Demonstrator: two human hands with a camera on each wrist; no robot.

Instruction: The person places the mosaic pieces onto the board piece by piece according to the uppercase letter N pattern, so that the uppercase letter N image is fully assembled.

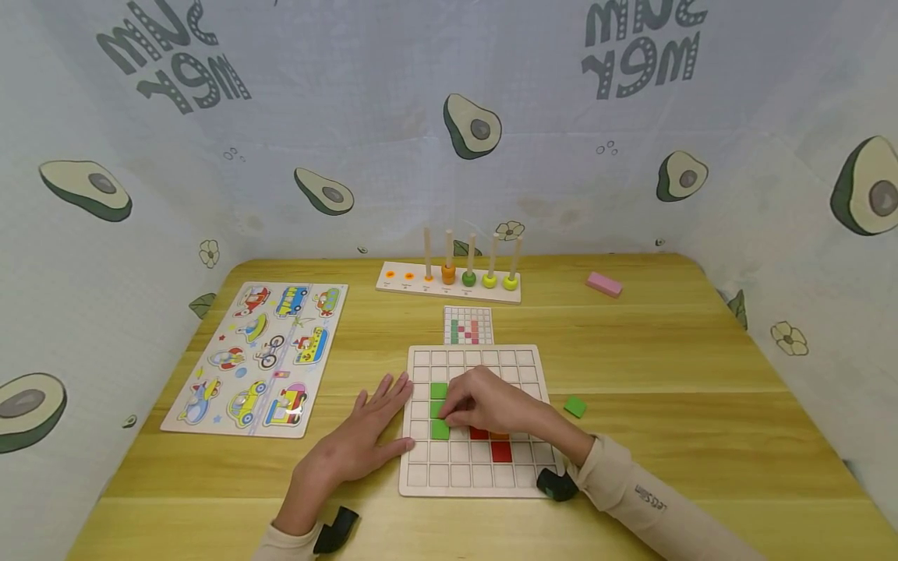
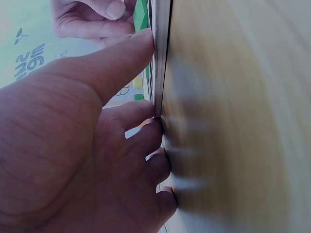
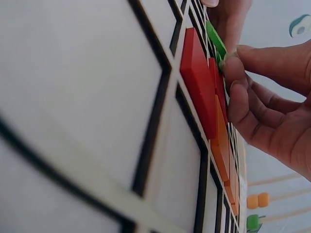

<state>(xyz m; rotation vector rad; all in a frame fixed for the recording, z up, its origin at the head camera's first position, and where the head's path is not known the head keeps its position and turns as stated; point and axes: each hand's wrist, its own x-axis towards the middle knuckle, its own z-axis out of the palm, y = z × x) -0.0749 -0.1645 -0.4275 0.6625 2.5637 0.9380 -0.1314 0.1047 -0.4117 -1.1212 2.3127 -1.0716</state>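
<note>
A pale wooden grid board [image 1: 459, 475] lies in front of me. Flat on the table, my left hand [image 1: 358, 440] has its fingers spread, with the thumb and index fingertip at the board's left edge. My right hand [image 1: 487, 401] reaches over the board, its thumb and fingertips pinching a green tile [image 1: 436, 410] in the left part of the grid. One green tile [image 1: 438, 390] sits above it and another green tile [image 1: 440, 429] below. Under the right hand, a red tile [image 3: 197, 82] and an orange tile [image 3: 221, 141] show; a lower red tile [image 1: 501, 452] is in plain sight.
A loose green tile [image 1: 575, 406] lies right of the board. Behind the board are a pattern card [image 1: 468, 325] and a peg stand with beads [image 1: 414, 287]. A vehicle picture puzzle [image 1: 256, 358] is at left, a pink block [image 1: 604, 284] at the back right.
</note>
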